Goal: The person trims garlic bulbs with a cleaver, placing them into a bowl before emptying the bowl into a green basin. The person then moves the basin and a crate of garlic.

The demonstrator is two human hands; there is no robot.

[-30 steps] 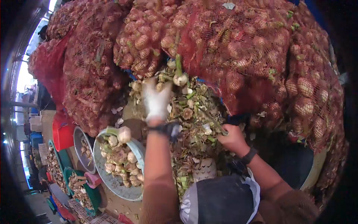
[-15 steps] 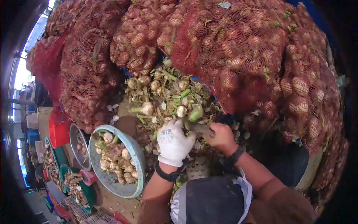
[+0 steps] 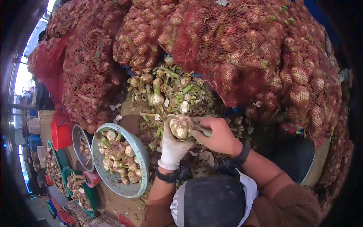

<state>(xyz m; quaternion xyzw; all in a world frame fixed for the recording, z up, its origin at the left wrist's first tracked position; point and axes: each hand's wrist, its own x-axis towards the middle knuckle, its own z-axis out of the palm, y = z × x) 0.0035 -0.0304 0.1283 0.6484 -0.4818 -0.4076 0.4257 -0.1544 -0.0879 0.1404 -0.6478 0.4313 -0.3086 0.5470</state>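
Note:
My left hand (image 3: 172,148), in a white glove, grips a pale round bulb (image 3: 180,126) with its cut root end facing up. My bare right hand (image 3: 216,135), with a dark wrist band, is closed on a small grey knife (image 3: 204,131) whose blade meets the bulb's right side. Both hands hover over a heap of untrimmed bulbs, green stalks and peelings (image 3: 166,92).
Red mesh sacks (image 3: 227,49) full of bulbs are stacked high behind and on both sides. Left of my hands stands a light-blue basin (image 3: 142,157) of trimmed bulbs, then a metal bowl (image 3: 76,145), a red tub (image 3: 60,133) and green baskets (image 3: 92,195).
My left hand reached far into the heap, came back with a stalked bulb and now holds it up against the knife. My right hand moved left to meet it.

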